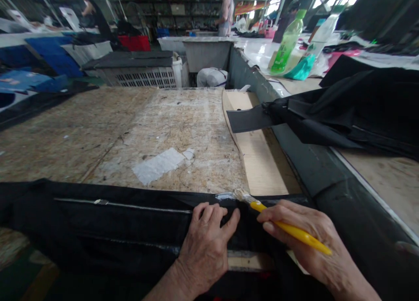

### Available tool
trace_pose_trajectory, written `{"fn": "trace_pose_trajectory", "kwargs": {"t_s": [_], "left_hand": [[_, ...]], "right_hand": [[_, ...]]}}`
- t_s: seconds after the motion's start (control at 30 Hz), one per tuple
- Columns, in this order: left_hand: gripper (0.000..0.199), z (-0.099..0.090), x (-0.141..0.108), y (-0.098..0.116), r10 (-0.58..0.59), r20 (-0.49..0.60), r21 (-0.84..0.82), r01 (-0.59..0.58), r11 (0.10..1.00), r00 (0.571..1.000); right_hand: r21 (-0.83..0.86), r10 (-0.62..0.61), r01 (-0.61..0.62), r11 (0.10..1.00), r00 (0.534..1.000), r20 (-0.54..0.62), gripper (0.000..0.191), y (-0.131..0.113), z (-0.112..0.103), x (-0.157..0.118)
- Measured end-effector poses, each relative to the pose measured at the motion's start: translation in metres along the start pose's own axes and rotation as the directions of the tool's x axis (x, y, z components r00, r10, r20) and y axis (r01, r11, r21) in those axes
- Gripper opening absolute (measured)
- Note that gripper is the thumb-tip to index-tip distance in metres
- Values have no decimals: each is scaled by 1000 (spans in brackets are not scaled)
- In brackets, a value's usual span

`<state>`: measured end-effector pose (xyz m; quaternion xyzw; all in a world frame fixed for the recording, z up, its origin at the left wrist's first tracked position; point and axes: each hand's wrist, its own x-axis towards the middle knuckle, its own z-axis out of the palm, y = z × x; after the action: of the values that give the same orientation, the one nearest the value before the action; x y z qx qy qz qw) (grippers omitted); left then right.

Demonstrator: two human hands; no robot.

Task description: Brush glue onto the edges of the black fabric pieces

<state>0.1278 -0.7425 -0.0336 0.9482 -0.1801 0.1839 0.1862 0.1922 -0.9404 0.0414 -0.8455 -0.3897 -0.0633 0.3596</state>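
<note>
Black fabric with a metal zipper lies along the near edge of the wooden board. My left hand rests on this fabric right of the zipper pull, fingers apart and pressing it down, holding nothing. In my right hand is a brush with a yellow handle, gripped between thumb and fingers. Its pale bristles touch the fabric's far edge, where a white smear shows just beyond my left fingertips.
On the board lies a white paper strip. More black fabric overhangs from the right-hand table, where a green bottle stands. Crates are beyond the board. Other people are in the background.
</note>
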Motion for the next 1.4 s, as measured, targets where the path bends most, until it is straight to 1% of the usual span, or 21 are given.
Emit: {"fn": "trace_pose_trajectory", "kwargs": {"t_s": [0.07, 0.13, 0.2, 0.27, 0.37, 0.43, 0.5, 0.6, 0.7, 0.8, 0.9, 0.97, 1.03, 1.1, 1.17, 1.2, 1.33, 1.4], "left_hand": [[52, -1, 1, 0, 2, 6, 3, -2, 1000, 1000], [55, -2, 2, 0, 0, 27, 6, 0, 1000, 1000], [61, -2, 3, 0, 6, 48, 25, -7, 1000, 999], [66, -2, 4, -1, 17, 63, 50, -20, 999, 998], [67, -2, 4, -1, 21, 80, 75, -27, 997, 997], [66, -1, 3, -1, 16, 89, 86, -23, 996, 996], [66, -2, 3, -1, 12, 97, 94, -21, 995, 995], [67, -2, 3, 0, 12, 108, 94, -23, 995, 994], [68, -2, 3, 0, 12, 109, 95, -23, 995, 994], [69, -2, 3, 0, 10, 117, 94, -21, 995, 993], [70, -1, 2, 0, 7, 117, 102, -19, 995, 993], [69, -1, 2, 0, 10, 112, 107, -22, 994, 994], [68, 0, 2, 0, 15, 104, 105, -26, 994, 994], [67, 0, 2, 0, 19, 87, 105, -28, 994, 996], [65, 0, 2, 1, 20, 74, 107, -28, 994, 997], [64, -1, 2, 1, 20, 67, 106, -27, 994, 998], [63, -1, 2, 1, 20, 71, 92, -26, 995, 997], [63, -1, 3, 1, 20, 71, 95, -27, 995, 997]], "right_hand": [[-61, 26, -28, 998, 999, -26, 11, 4, -6, -5], [-127, 23, -36, 991, 995, -101, 13, 4, -13, -10], [-116, 38, -57, 992, 986, -161, 17, 1, -13, -14], [-23, 100, -105, 994, 984, -150, 18, -1, -8, -16], [96, 197, -190, 977, 978, -72, 19, 2, 1, -16], [99, 222, -216, 971, 973, -56, 21, 8, 1, -17], [67, 221, -215, 974, 972, -85, 20, 14, -4, -19], [-31, 172, -178, 984, 975, -139, 16, 14, -15, -23], [-170, 93, -129, 977, 975, -204, 19, 4, -22, -23], [-274, 7, -86, 958, 961, -277, 24, -7, -20, -20], [-302, -9, -90, 949, 950, -311, 18, -5, -10, -19], [-286, -41, -44, 957, 958, -284, 14, 4, 0, -17], [-306, -116, 45, 951, 969, -216, 17, 16, 9, -16], [-401, -181, 95, 911, 967, -180, 20, 26, 18, -13], [-494, -226, 120, 861, 961, -160, 21, 34, 26, -11], [-500, -233, 128, 857, 960, -153, 20, 36, 29, -11], [-428, -212, 144, 892, 971, -114, 17, 44, 39, -11], [-435, -201, 141, 889, 975, -94, 17, 49, 42, -11]]}}
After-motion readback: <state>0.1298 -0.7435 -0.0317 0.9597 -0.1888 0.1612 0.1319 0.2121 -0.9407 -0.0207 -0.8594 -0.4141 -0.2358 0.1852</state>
